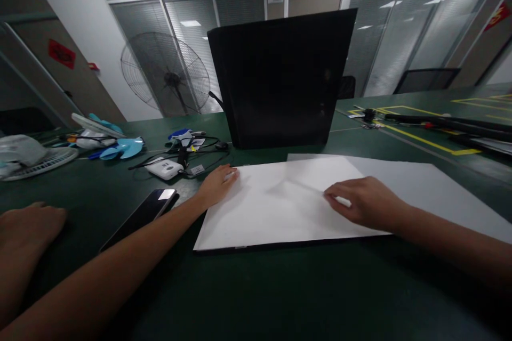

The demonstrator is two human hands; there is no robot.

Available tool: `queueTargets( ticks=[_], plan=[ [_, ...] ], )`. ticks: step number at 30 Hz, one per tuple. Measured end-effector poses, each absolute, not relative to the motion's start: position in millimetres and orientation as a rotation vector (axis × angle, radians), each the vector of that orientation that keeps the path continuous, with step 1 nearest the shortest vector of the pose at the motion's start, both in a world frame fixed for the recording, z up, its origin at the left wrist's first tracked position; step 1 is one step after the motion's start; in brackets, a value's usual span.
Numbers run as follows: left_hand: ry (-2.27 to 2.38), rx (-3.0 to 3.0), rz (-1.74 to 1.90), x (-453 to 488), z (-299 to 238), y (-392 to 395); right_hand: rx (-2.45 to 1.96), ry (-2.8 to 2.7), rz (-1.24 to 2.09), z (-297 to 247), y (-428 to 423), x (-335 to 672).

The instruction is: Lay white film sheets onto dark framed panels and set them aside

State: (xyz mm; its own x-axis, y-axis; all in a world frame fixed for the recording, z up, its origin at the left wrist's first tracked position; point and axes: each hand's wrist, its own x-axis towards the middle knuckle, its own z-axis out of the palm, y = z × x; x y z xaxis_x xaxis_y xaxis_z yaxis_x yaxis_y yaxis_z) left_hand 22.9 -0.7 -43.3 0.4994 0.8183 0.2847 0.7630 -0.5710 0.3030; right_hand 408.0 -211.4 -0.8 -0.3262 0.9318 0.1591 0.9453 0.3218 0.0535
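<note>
Fingers (332,192) of the right hand (366,201) are bunched at the tips over the white sheet (256,213); whether they pinch anything, I cannot tell. Those of the left hand (216,186) lie on its far left corner, their grip unclear. Right of the right fingers extends a second sheet (408,176); beyond both hands stands a black box (280,85). Left of the left fingers lies a phone (138,218) on the green worktop (280,293), then another person's hand (32,226).

Your green worktop (256,293) carries white sheets (256,218) and a phone (140,218) toward your edge, a black box (284,85) nearer the far edge.
</note>
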Motion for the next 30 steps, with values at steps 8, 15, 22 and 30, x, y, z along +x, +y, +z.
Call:
queueTargets(
  ticks=[8,15,22,30],
  plan=[
    [1.412,2.599,0.513,26,-36,-8,-1.224,-2.589,0.427,14,-237,374],
    [1.396,2.67,0.497,26,-39,-5,-2.443,-1.874,-0.138,9,-175,484],
    [1.316,2.664,0.583,24,-43,-2,-2.784,-1.597,-0.016,-1,-165,540],
    [1.353,2.65,0.548,25,-40,-4,-2.522,-1.823,-0.076,-5,-173,484]
  ],
)
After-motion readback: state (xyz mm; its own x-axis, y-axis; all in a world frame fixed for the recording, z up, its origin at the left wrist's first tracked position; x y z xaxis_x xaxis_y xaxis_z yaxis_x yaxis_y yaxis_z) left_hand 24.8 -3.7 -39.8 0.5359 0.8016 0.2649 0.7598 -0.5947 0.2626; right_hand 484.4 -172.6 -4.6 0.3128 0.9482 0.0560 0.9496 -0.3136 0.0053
